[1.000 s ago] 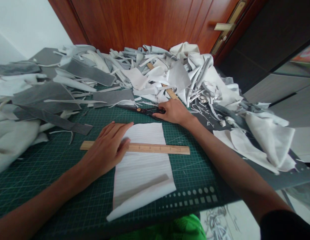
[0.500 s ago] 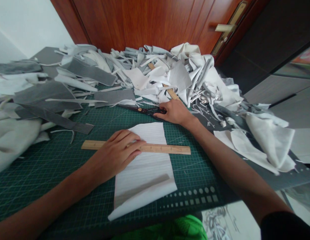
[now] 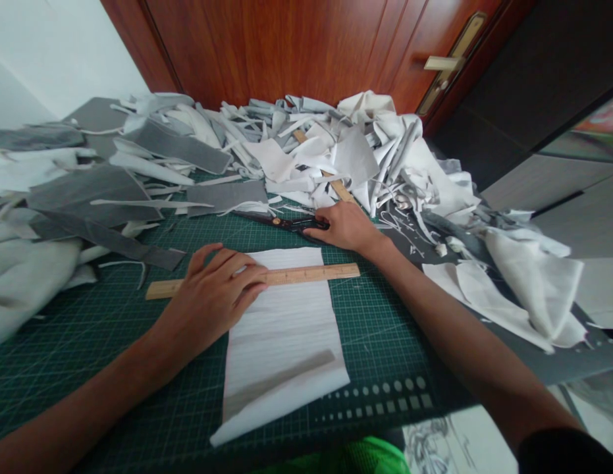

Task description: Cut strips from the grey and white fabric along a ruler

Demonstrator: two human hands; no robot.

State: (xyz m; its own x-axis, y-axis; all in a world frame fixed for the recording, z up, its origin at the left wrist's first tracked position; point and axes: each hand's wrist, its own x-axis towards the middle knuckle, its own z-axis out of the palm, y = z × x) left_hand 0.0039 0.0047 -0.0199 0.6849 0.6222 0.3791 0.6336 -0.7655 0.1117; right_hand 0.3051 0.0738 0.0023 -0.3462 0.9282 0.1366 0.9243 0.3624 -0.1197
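My left hand (image 3: 214,286) is closed on a wooden ruler (image 3: 311,274), thumb at its near edge and fingers over the top. The ruler lies across the upper part of a white, faintly ribbed piece of fabric (image 3: 284,322), its right end tilted slightly away from me. The fabric's near edge is curled over. Beyond it, my right hand (image 3: 343,227) grips the handles of black scissors (image 3: 276,222), which lie flat with the blades pointing left. The palm side of my right hand is hidden.
A green gridded cutting mat (image 3: 385,329) covers the table. White and grey fabric scraps (image 3: 355,155) are heaped along the back and both sides. A second wooden ruler (image 3: 340,191) is partly buried there. Behind stands a brown door (image 3: 271,46).
My left hand has slid the ruler left and away from me over the fabric, and it now tilts up at the right. My right hand stays at the scissors.
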